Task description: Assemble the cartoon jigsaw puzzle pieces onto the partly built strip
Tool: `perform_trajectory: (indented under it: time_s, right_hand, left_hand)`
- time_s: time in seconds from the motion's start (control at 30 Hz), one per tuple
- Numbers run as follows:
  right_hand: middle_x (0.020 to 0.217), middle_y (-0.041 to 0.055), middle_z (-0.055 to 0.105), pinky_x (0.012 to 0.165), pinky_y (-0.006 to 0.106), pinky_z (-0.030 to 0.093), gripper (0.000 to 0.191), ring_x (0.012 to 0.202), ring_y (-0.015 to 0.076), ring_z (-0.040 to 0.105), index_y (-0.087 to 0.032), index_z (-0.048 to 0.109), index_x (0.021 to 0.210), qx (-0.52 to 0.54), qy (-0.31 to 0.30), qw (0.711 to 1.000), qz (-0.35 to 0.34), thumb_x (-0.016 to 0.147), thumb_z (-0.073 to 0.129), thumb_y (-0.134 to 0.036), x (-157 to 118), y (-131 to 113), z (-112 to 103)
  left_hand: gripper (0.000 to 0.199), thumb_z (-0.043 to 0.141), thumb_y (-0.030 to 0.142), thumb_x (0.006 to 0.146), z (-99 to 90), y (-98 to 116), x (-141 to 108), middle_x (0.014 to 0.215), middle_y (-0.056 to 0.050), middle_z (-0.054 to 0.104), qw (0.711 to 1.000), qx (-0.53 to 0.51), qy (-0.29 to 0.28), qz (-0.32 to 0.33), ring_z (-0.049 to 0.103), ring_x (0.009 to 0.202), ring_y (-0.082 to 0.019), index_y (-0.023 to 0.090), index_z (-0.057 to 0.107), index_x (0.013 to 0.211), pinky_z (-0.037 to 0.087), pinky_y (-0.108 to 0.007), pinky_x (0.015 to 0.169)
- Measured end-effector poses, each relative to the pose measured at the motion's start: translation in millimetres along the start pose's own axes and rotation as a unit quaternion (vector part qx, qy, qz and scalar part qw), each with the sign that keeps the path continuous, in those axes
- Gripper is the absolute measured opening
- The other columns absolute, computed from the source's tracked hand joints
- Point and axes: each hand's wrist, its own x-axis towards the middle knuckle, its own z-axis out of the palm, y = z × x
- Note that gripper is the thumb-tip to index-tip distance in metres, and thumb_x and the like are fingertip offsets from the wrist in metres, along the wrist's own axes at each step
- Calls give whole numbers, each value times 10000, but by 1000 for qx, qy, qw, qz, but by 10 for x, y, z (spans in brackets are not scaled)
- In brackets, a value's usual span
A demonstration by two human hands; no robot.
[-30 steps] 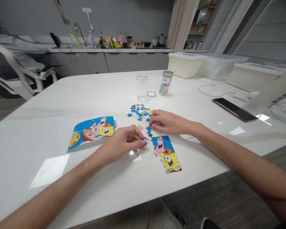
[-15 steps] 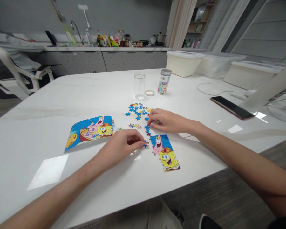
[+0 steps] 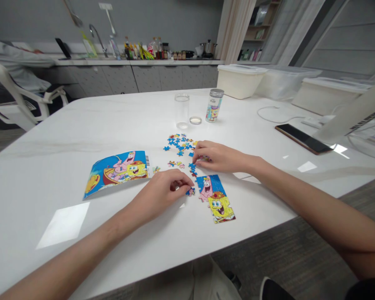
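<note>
My left hand (image 3: 164,189) pinches a blue and pink jigsaw piece (image 3: 190,191) just left of the joined puzzle section (image 3: 220,206), which shows a pink starfish and a yellow sponge character. My right hand (image 3: 214,156) rests above that section with curled fingers, its fingertips beside a few blue jigsaw pieces (image 3: 192,166). Whatever lies between those fingertips is hidden, and more pieces show partly under the palm. Farther back lies a loose pile of jigsaw pieces (image 3: 181,146). A printed picture sheet (image 3: 118,173) with the same characters lies to the left, curling up slightly.
Behind the pile stand a clear open jar (image 3: 182,111), a round lid (image 3: 195,120) and a lidded puzzle can (image 3: 214,106). A phone (image 3: 303,138), a white cable (image 3: 268,118) and storage boxes (image 3: 240,81) occupy the right side. A person sits in a chair (image 3: 21,91) far left.
My left hand has shifted slightly right and turned the piece a little beside the joined section. My right hand stays nearly in place. The whole view has moved slightly.
</note>
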Motion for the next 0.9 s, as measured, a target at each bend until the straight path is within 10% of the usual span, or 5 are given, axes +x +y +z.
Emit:
perform_trajectory:
  time_s: [0.9]
  right_hand:
    - [999, 94, 577, 858, 362, 453, 126, 945, 205, 555, -176, 635, 956, -11, -8, 1000, -2, 903, 522, -192, 5, 7, -10]
  left_hand:
    - [148, 509, 152, 928, 139, -71, 24, 934, -27, 666, 978, 111, 44, 173, 620, 827, -131, 180, 653, 909, 513, -274, 764]
